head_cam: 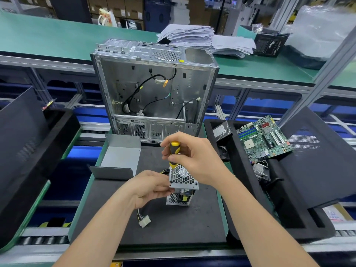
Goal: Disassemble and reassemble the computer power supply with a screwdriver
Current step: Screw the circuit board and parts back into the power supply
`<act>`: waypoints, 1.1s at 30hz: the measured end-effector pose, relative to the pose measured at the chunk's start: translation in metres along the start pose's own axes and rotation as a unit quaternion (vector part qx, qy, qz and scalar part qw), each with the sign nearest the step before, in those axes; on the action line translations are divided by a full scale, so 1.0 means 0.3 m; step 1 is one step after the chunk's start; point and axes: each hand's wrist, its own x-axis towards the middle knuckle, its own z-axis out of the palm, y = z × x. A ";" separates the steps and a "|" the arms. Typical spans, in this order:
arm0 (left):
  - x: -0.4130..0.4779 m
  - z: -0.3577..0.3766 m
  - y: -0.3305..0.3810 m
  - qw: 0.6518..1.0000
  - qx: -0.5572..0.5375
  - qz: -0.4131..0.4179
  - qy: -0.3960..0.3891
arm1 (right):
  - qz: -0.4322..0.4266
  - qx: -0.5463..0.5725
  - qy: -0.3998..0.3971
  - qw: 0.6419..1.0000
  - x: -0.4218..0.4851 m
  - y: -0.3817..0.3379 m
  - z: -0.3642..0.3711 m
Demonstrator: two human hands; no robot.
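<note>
The power supply (pixel 183 182) stands on end on the black mat (pixel 169 224), its perforated metal face turned up toward me. My left hand (pixel 148 187) grips its left side and steadies it. My right hand (pixel 190 158) holds the yellow and black screwdriver (pixel 174 153) upright, the tip down at the unit's upper left corner. The supply's grey metal cover (pixel 117 160) lies apart on the mat to the left. A white cable connector (pixel 144 221) from the supply trails on the mat below my left hand.
An open, emptied computer case (pixel 154 89) stands behind the mat. To the right, a black foam tray (pixel 231 151) holds a drive, a green motherboard (pixel 265 139) and a heatsink. Black side panels lean at far left and right. Paper stacks (pixel 192 35) lie on the green bench behind.
</note>
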 end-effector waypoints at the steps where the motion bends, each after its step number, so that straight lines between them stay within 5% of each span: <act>1: 0.000 -0.001 0.002 1.000 -0.003 -0.002 0.001 | 0.001 -0.002 0.007 1.000 0.001 -0.002 0.007; 9: 0.023 -0.039 -0.015 0.998 -0.034 -0.024 0.043 | -0.018 0.029 0.022 0.999 -0.003 -0.018 -0.007; 15: 0.057 -0.050 -0.016 0.987 0.061 0.056 0.141 | -0.034 0.085 0.193 0.977 -0.021 -0.010 -0.108; 20: 0.054 0.036 0.044 0.912 0.231 0.236 0.244 | 0.028 0.032 0.372 0.927 -0.109 0.088 -0.227; 25: 0.042 0.224 0.083 0.887 0.283 0.314 0.188 | 0.125 0.181 0.497 0.839 -0.254 0.255 -0.358; 33: 0.171 0.532 -0.004 0.876 0.370 0.301 0.075 | 0.197 0.398 0.485 0.753 -0.457 0.574 -0.484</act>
